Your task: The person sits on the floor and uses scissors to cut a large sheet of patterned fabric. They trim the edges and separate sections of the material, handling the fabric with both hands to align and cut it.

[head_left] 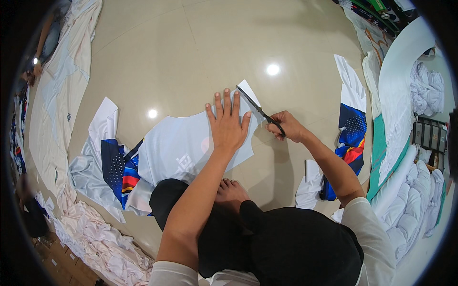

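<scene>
A light grey-white fabric panel [179,138] is spread flat on the tiled floor in front of me, with a pale emblem on its lower part. My left hand [227,125] lies on its right side, fingers spread and pointing away from me. In my right hand [287,127] is a pair of dark scissors [259,110], gripped by its handles. The blades reach up and left along the panel's right edge, their tip beyond my left fingertips. Beside the blades a white strip of fabric [249,92] sticks out. My bare foot [232,194] is at the panel's near edge.
Left of the panel lies crumpled blue, red and white printed fabric [118,164]. A similar printed piece [352,125] lies at right. Long cream cloth [57,109] runs along the left, with white fabric bundles [410,200] at far right. Another person's arm [43,43] shows at upper left.
</scene>
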Tool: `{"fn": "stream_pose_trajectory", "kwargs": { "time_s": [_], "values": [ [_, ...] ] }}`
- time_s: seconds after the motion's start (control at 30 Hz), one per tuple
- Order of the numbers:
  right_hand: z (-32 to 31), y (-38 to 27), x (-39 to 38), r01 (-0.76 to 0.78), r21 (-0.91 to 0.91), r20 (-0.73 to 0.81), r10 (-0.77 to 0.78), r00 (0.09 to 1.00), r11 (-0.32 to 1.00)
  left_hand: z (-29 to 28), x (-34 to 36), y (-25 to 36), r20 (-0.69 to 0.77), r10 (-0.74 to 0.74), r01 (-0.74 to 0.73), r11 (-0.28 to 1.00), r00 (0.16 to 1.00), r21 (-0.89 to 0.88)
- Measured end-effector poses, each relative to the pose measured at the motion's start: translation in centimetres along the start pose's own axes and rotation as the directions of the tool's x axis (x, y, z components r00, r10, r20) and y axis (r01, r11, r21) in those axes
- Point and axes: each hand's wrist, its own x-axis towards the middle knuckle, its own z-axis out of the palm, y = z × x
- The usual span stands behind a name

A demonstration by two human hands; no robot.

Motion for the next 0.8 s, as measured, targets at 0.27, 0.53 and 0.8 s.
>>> {"fn": "stream_pose_trajectory", "kwargs": {
  "time_s": [0.27, 0.53, 0.8],
  "values": [
    [-0.1, 0.7, -0.2, -0.01, 0.068, -0.01, 0.01, 1.0, 0.998, 0.0, -0.1, -0.4, 0.027, -0.003, 0.003, 1.0, 1.0, -0.007],
    [0.0, 7.6, -7.1, 0.004, 0.116, -0.264, 0.027, 0.964, 0.993, -3.4, 0.2, -2.3, -0.009, -0.029, 0.028, 0.992, 1.0, -0.121],
    [4.7, 22.6, -18.7, -0.081, 0.344, -0.54, 0.268, 0.798, 0.935, -6.9, -2.4, -2.4, 0.194, -0.133, 0.111, 0.987, 0.972, 0.118]
  ]
}}
